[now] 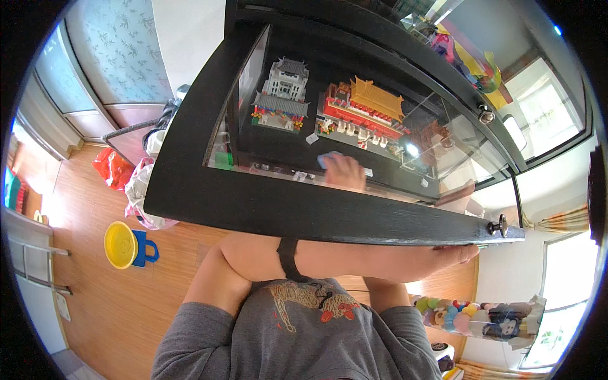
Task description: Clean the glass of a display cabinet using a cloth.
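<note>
My left hand point(456, 256) grips the free end of a black-framed glass cabinet door point(294, 204), near its round metal knob point(498, 225). Through the pane I see my right hand point(346, 172), blurred, with a light blue cloth point(330, 159) in its fingers, over the front of a black shelf point(285, 147). Beyond that hand stand a grey-roofed toy-brick building model point(285, 92) and a red one with an orange roof point(363, 109). A brown model point(430, 137) is partly lost in glare. The left arm covers most of the right arm.
Small clear pieces point(300, 175) lie near the shelf's front. Another glass door point(484, 116) with a knob is above. On the wood floor at left are a yellow basin point(121, 244), a blue item point(145, 248) and plastic bags point(114, 168). Plush toys point(475, 318) fill a clear container at right.
</note>
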The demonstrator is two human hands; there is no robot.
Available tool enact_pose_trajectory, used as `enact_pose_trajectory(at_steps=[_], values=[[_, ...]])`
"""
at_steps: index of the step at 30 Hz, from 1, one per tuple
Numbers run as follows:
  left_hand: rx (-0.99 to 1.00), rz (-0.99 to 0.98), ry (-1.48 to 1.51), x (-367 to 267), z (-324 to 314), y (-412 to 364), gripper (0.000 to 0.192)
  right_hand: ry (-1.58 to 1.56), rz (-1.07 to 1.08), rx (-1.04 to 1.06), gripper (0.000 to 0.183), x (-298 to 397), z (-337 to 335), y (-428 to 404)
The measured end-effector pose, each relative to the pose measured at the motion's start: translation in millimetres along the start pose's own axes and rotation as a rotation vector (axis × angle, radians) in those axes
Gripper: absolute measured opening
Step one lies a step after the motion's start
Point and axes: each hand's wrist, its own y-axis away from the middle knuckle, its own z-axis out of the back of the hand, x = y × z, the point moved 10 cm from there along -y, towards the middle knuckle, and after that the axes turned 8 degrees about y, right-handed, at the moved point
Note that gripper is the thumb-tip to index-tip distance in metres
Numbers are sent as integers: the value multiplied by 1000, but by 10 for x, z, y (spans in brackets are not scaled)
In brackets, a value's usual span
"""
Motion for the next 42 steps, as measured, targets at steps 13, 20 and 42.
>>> enact_pose_trajectory(at_steps=[13, 20, 42], values=[[-76, 19, 145, 31, -42, -79, 61, -336, 91, -42, 23, 667, 110, -194], [-101, 82, 84, 13, -146, -142, 77, -190, -304, -53, 20, -809, -32, 471], [-248, -13, 3, 19, 211, 100, 55, -23, -331, -108, 22, -1732, 48, 844]])
